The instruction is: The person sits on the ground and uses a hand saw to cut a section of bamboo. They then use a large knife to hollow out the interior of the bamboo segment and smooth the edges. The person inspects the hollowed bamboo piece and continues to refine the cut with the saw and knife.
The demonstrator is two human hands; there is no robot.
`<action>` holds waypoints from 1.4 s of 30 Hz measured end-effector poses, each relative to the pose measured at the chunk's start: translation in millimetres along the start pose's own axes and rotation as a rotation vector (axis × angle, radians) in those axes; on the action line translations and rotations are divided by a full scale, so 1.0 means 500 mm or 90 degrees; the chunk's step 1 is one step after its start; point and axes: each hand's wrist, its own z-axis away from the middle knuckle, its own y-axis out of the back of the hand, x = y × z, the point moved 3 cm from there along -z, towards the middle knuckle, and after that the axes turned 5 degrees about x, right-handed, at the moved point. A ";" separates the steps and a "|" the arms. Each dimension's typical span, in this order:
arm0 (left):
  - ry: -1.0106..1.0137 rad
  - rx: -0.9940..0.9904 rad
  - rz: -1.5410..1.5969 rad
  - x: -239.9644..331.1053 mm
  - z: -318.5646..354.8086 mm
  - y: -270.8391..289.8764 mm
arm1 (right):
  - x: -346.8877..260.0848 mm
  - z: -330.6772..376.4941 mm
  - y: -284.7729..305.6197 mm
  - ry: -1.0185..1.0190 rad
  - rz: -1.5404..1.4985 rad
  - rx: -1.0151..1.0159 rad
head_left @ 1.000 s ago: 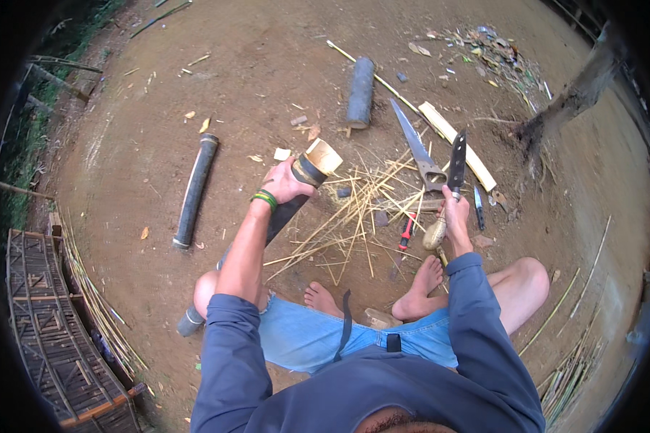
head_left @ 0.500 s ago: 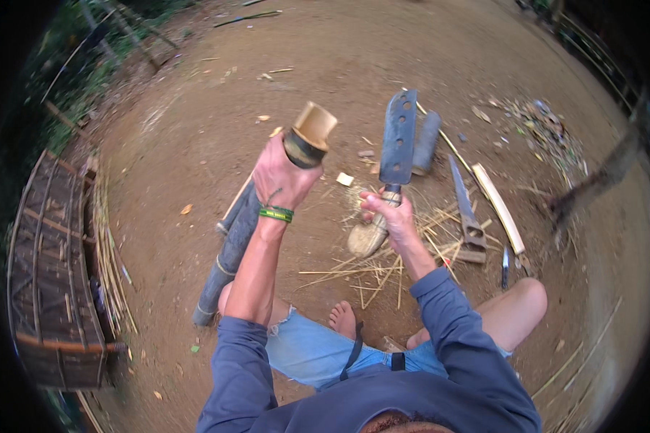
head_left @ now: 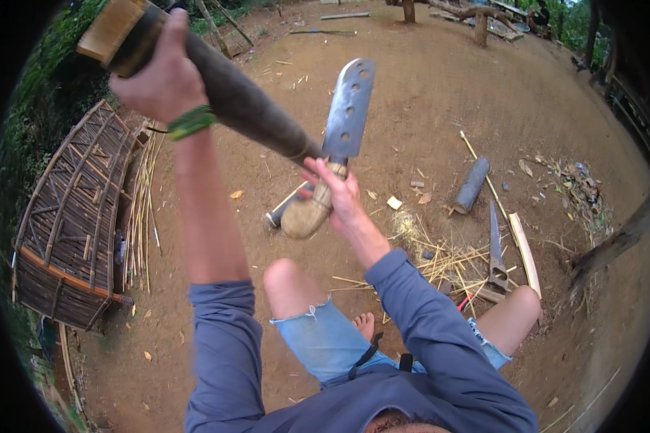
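Note:
My left hand [head_left: 162, 83] is raised at the upper left, closed around a dark bamboo pole [head_left: 256, 108] just below its pale, cut end. The pole slants down to the right, and its other end reaches the fingers of my right hand [head_left: 345, 193]. I cannot tell whether those fingers touch it. In my right hand is a machete [head_left: 349, 108] with a broad blade pierced by a row of holes. Its blade points up, and the thick, rounded wooden handle hangs down past my palm. Another dark bamboo piece [head_left: 287, 209] lies on the ground behind the handle.
On the dirt to the right lie a short bamboo section [head_left: 472, 186], a handsaw [head_left: 496, 249], a pale split strip [head_left: 524, 252] and scattered thin sticks [head_left: 448, 260]. At the left are a slatted bamboo frame [head_left: 72, 216] and a bundle of long thin strips [head_left: 143, 209].
The bamboo pole has been lifted off the ground and swung up to the left in my left hand. My right hand has moved left with the machete. The view has shifted too.

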 end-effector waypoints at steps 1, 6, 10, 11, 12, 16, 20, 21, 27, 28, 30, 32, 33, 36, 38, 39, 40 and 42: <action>-0.020 0.050 -0.033 -0.015 0.025 0.002 | -0.023 -0.020 -0.029 0.022 -0.012 -0.014; 0.157 -0.103 0.000 -0.076 0.275 -0.011 | -0.118 -0.080 0.006 0.143 0.058 0.045; 0.228 -0.258 0.058 -0.009 0.369 -0.057 | -0.177 -0.052 0.128 0.156 0.046 0.102; 0.242 -0.295 0.109 0.007 0.389 -0.062 | -0.198 -0.038 0.145 0.159 0.021 0.100; 0.247 -0.336 0.164 0.021 0.402 -0.076 | -0.223 -0.029 0.148 0.169 -0.012 0.094; 0.349 -0.523 0.336 0.077 0.445 -0.082 | -0.305 0.014 0.165 0.162 0.006 0.105; 0.238 -0.825 0.308 0.031 0.396 -0.109 | -0.348 0.056 0.149 0.201 0.090 0.150; 0.298 -0.881 0.336 0.036 0.387 -0.124 | -0.352 0.061 0.149 0.198 0.093 0.142; 0.240 -0.852 0.343 0.114 0.416 -0.156 | -0.387 0.063 0.183 0.207 0.126 0.156; 0.237 -0.800 0.326 0.124 0.435 -0.159 | -0.401 0.067 0.206 0.222 0.151 0.172; 0.207 -0.698 0.264 0.108 0.453 -0.157 | -0.414 0.131 0.180 0.286 0.205 0.231; 0.186 -0.609 0.251 0.097 0.442 -0.162 | -0.425 0.208 0.158 0.358 0.270 0.246; 0.175 -0.562 0.249 0.094 0.439 -0.169 | -0.435 0.244 0.159 0.406 0.304 0.234; 0.165 -0.503 0.187 0.102 0.438 -0.171 | -0.459 0.354 0.110 0.476 0.381 0.220; 0.160 -0.477 0.153 0.096 0.446 -0.165 | -0.463 0.416 0.055 0.465 0.395 0.210; 0.153 -0.447 0.144 0.099 0.457 -0.158 | -0.460 0.440 0.027 0.448 0.395 0.205; 0.145 -0.418 0.135 0.105 0.467 -0.149 | -0.451 0.457 0.008 0.431 0.395 0.199; 0.130 -0.376 0.111 0.107 0.476 -0.137 | -0.433 0.479 -0.015 0.454 0.475 0.202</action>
